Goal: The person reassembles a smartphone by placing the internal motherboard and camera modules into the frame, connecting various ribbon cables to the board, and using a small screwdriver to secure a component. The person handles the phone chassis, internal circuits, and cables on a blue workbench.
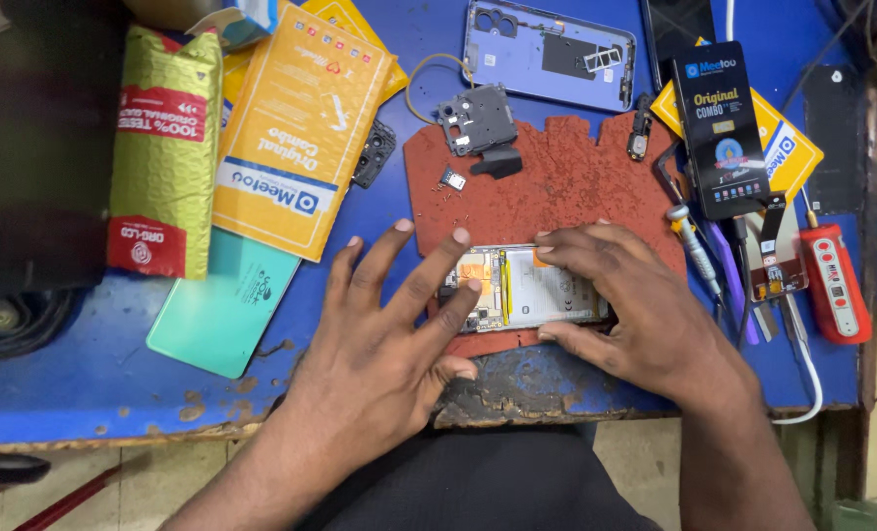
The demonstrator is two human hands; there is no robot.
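Left hand (384, 334), right hand (620, 310), flanking opened phone (532, 287), mat's near edge

Opened phone (527, 287): back cover off, internals face up. Lies flat, long axis left-right, on red mat (556, 182) near front edge of desk (85, 383). White-grey battery fills middle and right part; yellow strip crosses beside it; orange-tan patches and small circuit parts at left end. Left fingers (458, 261) rest on left end, one fingertip pressing board area. Right fingers (566, 239) lie along upper edge, right thumb against lower edge. Right end hidden under right hand (645, 315).
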